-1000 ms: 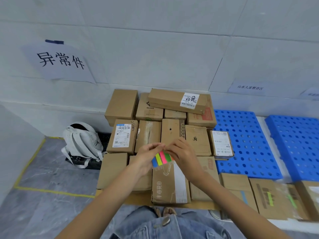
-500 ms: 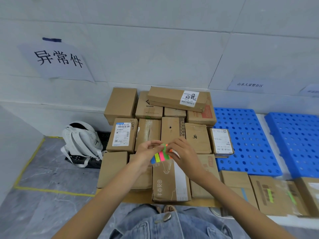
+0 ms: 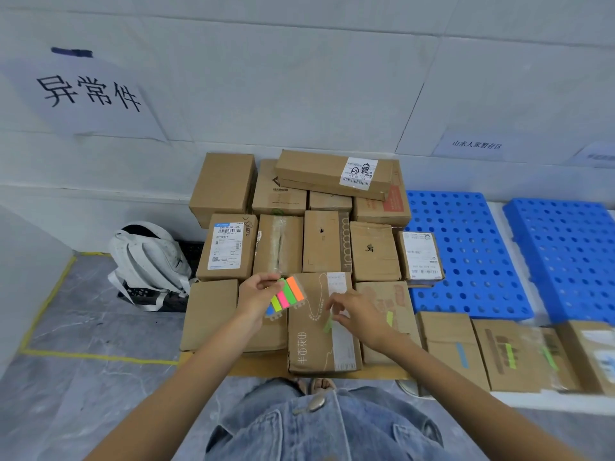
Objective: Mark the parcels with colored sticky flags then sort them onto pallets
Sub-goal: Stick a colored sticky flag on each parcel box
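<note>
Centre frame: your right hand [image 3: 357, 314] pinches a thin green sticky flag [image 3: 328, 325], likely feather-light and floppy, best held by its tip, over the brown cardboard parcel [image 3: 309, 347]; your left hand [image 3: 254, 296] grips the multicoloured flag pad [image 3: 287, 295].

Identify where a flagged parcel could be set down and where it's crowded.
Free: the two blue perforated plastic pallets, between the white wall and the flagged cardboard parcels in front. Crowded: the brown cardboard box stack to their left.
</note>
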